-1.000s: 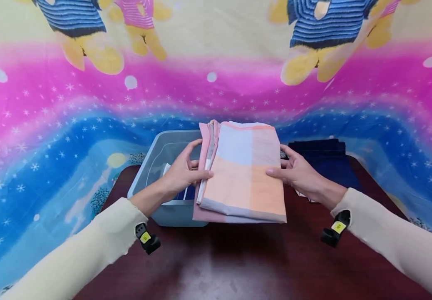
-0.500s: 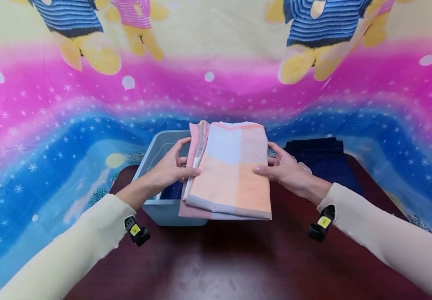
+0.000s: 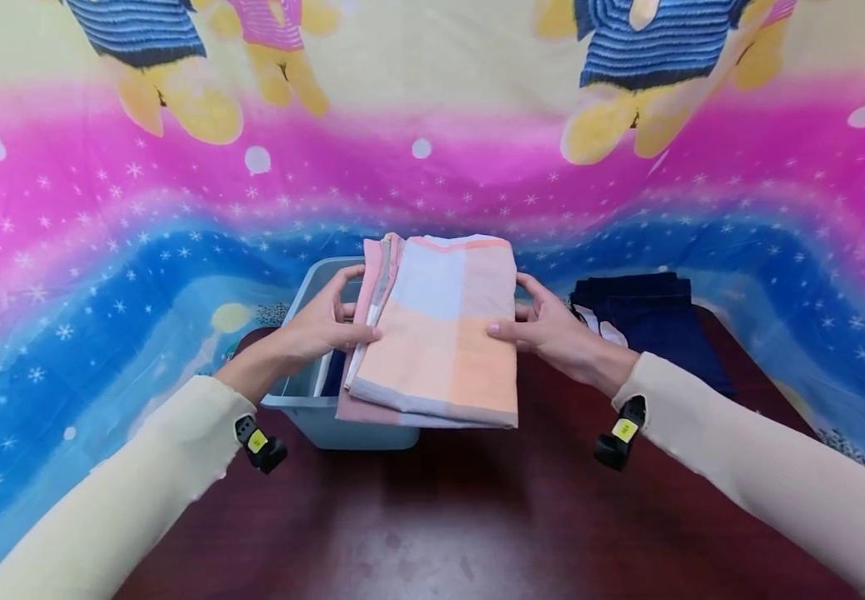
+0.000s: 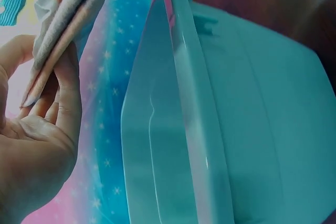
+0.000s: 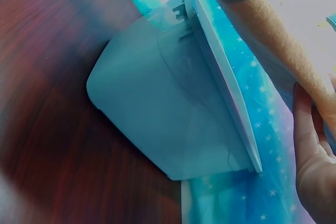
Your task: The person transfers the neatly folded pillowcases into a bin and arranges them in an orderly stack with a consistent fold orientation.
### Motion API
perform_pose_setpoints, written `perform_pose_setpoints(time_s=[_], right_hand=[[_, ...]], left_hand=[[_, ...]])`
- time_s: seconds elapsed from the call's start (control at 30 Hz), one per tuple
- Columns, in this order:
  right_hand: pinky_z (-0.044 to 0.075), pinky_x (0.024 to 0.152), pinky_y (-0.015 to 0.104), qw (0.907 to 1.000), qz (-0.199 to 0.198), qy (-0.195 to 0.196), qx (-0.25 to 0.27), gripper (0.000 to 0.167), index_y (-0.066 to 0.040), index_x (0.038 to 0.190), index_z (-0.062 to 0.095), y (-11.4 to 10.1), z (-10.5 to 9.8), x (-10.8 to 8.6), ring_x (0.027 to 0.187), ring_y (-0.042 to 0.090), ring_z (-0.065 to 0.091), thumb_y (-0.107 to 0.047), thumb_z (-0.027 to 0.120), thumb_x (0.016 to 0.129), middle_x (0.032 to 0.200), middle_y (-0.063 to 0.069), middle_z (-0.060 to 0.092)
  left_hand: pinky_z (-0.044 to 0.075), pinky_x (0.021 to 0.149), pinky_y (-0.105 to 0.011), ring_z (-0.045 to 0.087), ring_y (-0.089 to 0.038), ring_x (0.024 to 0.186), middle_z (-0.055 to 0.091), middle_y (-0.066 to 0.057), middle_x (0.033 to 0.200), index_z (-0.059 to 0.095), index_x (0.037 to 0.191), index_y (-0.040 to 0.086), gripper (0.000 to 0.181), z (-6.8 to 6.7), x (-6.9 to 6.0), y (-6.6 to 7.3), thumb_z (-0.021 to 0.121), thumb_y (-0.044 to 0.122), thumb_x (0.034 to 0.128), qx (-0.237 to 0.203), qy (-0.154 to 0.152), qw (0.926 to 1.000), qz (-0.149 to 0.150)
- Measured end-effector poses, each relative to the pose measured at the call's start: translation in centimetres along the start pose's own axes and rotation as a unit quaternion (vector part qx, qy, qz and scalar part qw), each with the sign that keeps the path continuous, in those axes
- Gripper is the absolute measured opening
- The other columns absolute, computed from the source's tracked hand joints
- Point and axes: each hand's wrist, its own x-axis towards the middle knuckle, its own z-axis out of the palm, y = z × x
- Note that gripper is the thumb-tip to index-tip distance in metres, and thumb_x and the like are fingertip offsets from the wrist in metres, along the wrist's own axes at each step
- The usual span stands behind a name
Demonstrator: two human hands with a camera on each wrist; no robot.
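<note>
A folded checked cloth [image 3: 440, 333] in peach, lavender and pink hangs in the air between my two hands, in front of the right part of a grey-blue plastic tub [image 3: 357, 435]. My left hand [image 3: 320, 321] pinches its left edge, thumb on the near face and fingers behind. At the right edge my right hand [image 3: 563, 337] grips it the same way. The left wrist view shows the folded layers [image 4: 68, 30] between thumb and fingers beside the tub rim [image 4: 191, 103]. In the right wrist view the cloth's peach edge [image 5: 278, 30] lies over my fingers. The cloth hides much of the tub's inside.
Inside the tub, a dark blue item [image 3: 333, 375] with a white edge partly shows. Folded dark blue cloth [image 3: 657, 333] lies at the back right of the dark red table [image 3: 432, 533], a small white-and-black item [image 3: 605, 327] beside it. A printed curtain [image 3: 432, 183] hangs behind.
Both hands have carried the folded cloth leftward, so it covers more of the tub. The grip looks the same throughout. More of the white-and-black item at the right now shows.
</note>
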Motion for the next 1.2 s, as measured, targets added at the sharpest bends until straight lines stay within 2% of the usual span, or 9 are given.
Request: perform_pose_setpoints(time_s=[0.3, 0.6, 0.97, 1.2], right_hand=[[0.060, 0.091, 0.041, 0.9999, -0.007, 0.004, 0.013, 0.093, -0.030, 0.161, 0.007, -0.7, 1.5, 1.8, 0.111, 0.025, 0.070, -0.011, 0.070, 0.095, 0.145, 0.018, 0.054], [0.059, 0.092, 0.040, 0.9998, -0.004, 0.007, 0.018, 0.092, -0.028, 0.161, 0.007, -0.9, 2.9, 3.4, 0.111, 0.025, 0.069, -0.010, 0.069, 0.095, 0.146, 0.017, 0.054], [0.057, 0.097, 0.043, 0.9996, -0.003, 0.015, 0.024, 0.091, -0.028, 0.161, 0.009, -1.4, 4.3, 5.7, 0.114, 0.026, 0.069, -0.011, 0.070, 0.095, 0.144, 0.017, 0.058], [0.054, 0.103, 0.045, 0.9992, 0.004, 0.015, 0.037, 0.093, -0.028, 0.162, 0.010, -1.6, 5.2, 7.2, 0.118, 0.028, 0.068, -0.010, 0.071, 0.094, 0.144, 0.016, 0.059]], left_hand=[[0.060, 0.089, -0.046, 0.073, -0.025, 0.104, 0.053, -0.022, 0.146, 0.009, 0.158, 0.030, 0.087, -2.2, 0.1, -0.6, 0.067, 0.014, 0.0949, 0.023, 0.000, 0.9997, -0.009], [0.058, 0.093, -0.050, 0.067, -0.036, 0.116, 0.050, -0.020, 0.149, 0.005, 0.160, 0.029, 0.095, -3.9, 0.3, -1.1, 0.072, 0.015, 0.0932, 0.072, 0.021, 0.9966, -0.033], [0.061, 0.085, -0.044, 0.071, -0.029, 0.103, 0.053, -0.025, 0.145, 0.004, 0.161, 0.023, 0.094, -5.8, 0.4, -1.5, 0.070, 0.013, 0.0942, 0.105, 0.035, 0.9929, -0.044], [0.060, 0.088, -0.043, 0.067, -0.034, 0.114, 0.046, -0.023, 0.153, 0.000, 0.162, 0.025, 0.096, -7.1, 0.4, -1.8, 0.069, 0.015, 0.0951, 0.111, 0.041, 0.9912, -0.059]])
